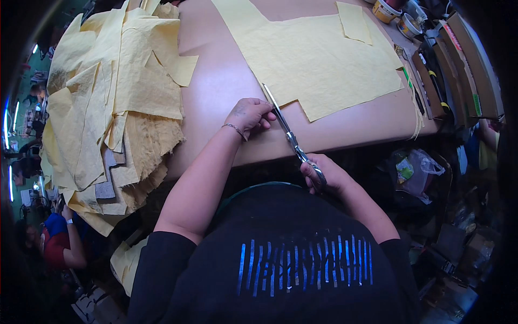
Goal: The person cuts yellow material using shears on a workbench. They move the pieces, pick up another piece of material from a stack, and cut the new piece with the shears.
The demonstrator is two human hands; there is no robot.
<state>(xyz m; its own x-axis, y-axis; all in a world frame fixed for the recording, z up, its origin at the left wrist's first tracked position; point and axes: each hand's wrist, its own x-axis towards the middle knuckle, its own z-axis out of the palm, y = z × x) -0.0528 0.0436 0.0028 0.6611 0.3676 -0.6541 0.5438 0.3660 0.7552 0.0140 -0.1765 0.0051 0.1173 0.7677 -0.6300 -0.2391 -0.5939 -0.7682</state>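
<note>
A pair of long metal scissors (292, 138) points away from me, its handles in my right hand (333, 171), whose fingers are wrapped through and around them. The blades look nearly closed, and their tips lie at the near left edge of a large yellow cloth sheet (324, 59) spread on the table. My left hand (252, 114) is beside the blades, thumb and fingers pinched together against them. What that pinch holds, if anything, is hidden. A step-shaped notch runs along the sheet's near edge, just right of the blades.
A brown-covered table (216, 127) lies before me. Layered yellow cloth pieces (145, 75) hang over its left side. A smaller yellow piece (354, 22) rests on the sheet. Tubs (386, 11) and cardboard boxes (469, 65) line the right; plastic bags (421, 170) sit below. Another person (65, 240) is far left.
</note>
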